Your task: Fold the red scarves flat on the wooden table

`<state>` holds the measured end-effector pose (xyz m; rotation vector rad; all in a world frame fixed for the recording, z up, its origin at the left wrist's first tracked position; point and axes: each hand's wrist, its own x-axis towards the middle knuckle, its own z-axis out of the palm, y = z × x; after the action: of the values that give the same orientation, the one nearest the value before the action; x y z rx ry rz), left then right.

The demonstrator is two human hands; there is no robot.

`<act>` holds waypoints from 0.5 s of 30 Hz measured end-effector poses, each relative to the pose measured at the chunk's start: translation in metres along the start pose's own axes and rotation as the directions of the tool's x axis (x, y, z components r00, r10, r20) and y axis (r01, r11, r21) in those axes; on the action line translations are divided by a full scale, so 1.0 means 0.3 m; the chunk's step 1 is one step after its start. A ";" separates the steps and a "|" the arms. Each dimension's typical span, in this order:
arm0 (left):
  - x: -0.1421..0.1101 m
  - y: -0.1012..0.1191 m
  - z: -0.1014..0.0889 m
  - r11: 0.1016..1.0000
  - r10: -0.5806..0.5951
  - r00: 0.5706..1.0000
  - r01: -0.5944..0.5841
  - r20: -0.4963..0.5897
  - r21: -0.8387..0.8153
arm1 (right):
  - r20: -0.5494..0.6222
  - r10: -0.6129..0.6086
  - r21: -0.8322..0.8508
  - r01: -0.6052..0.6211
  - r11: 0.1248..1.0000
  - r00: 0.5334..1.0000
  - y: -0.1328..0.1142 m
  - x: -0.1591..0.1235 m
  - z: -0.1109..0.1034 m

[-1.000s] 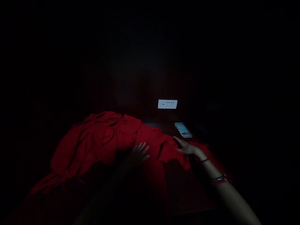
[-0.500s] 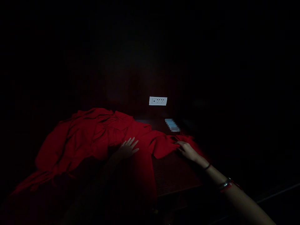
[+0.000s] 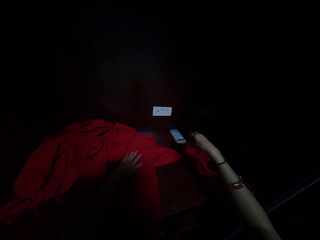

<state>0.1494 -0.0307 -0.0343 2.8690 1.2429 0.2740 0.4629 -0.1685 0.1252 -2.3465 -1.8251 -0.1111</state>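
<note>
Your right hand (image 3: 203, 142) has shifted farther back, beside phone (image 3: 179, 137); fingers curled, grip can't be told. Red cloth (image 3: 143, 143) lies across table (image 3: 176, 190), right end now bunched. Your left hand (image 3: 128, 165) stays spread on it.

The left hand (image 3: 130, 164) was palm down with its fingers spread, pointing toward the far side of the table (image 3: 181, 190), its forearm mostly lost in darkness. The right hand (image 3: 200, 140) was nearer the table's far edge, bent leftward at the wrist, its fingertips too dark to read. The right forearm slanted in from the near right.
</note>
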 end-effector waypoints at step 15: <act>0.002 0.084 -0.027 0.994 -0.052 0.982 0.068 -0.182 0.082 | 0.080 -0.116 0.027 0.114 0.993 0.990 -0.245 0.103 0.287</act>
<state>0.1667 -0.0480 -0.0244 2.9293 1.4018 0.4990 0.3956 -0.1063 0.0517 -2.2622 -1.9892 -0.0093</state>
